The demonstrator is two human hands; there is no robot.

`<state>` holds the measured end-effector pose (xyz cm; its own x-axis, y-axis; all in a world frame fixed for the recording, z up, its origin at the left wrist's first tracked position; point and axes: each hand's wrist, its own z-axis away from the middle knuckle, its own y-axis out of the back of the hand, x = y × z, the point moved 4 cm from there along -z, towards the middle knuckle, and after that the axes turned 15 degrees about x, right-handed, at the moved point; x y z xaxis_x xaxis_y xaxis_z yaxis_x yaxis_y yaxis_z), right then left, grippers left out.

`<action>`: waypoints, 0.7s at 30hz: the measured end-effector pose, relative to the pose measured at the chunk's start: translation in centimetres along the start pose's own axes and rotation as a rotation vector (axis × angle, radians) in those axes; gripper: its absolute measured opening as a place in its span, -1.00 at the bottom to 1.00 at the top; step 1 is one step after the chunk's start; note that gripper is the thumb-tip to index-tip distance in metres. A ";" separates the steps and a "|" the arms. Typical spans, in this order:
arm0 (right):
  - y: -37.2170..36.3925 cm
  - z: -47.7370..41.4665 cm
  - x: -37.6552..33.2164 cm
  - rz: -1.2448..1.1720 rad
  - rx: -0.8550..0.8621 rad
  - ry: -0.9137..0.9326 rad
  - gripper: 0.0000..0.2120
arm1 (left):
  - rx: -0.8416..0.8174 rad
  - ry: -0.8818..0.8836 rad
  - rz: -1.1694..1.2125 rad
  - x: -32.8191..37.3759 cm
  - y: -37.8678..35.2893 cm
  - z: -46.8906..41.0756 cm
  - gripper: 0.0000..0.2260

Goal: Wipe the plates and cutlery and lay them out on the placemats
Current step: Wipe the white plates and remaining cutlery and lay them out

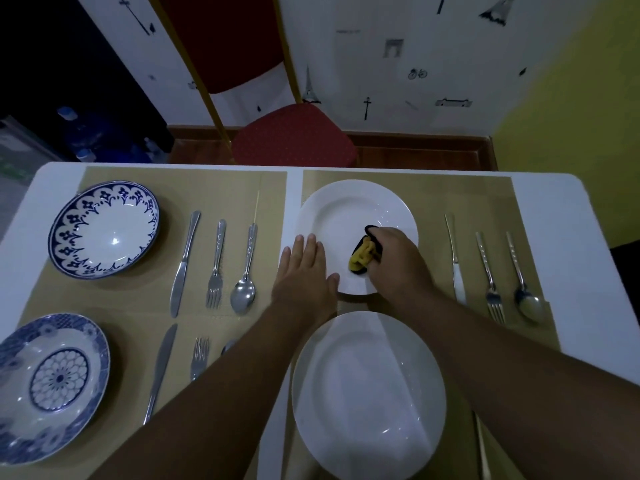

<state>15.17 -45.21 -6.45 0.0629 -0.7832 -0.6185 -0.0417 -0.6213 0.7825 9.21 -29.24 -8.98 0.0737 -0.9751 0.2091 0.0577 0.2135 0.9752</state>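
A white plate (349,209) lies on the far right placemat (485,195). My right hand (398,258) presses a yellow and black cloth (363,254) onto the plate's near right part. My left hand (304,271) lies flat with fingers spread on the plate's left rim. A second white plate (367,400) sits nearer to me, between my forearms. A knife (456,261), fork (490,278) and spoon (523,278) lie on the placemat to the right of the far plate.
On the left placemats (221,188) stand a blue-patterned bowl (104,230) and a blue-patterned plate (48,386), each with a knife (183,265), fork (216,265) and spoon (246,268) beside it. A red chair (294,140) stands behind the table's far edge.
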 end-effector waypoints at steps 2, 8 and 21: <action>1.1 0.3 -0.2 -0.018 0.042 0.010 -0.47 | 0.016 0.018 0.018 0.3 0.7 0.0 -0.37; 5.5 1.7 0.0 -0.106 0.147 -0.012 -0.48 | 0.040 -0.018 0.087 3.0 3.3 0.3 -0.41; 18.1 10.8 10.7 -0.081 0.348 -0.264 -0.47 | 0.017 -0.277 0.133 17.8 3.5 5.2 -0.39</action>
<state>4.35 -65.11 0.31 -0.1750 -0.6825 -0.7097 -0.3835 -0.6166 0.6875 5.56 -46.16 -1.50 -0.1951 -0.9182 0.3446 0.0494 0.3418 0.9385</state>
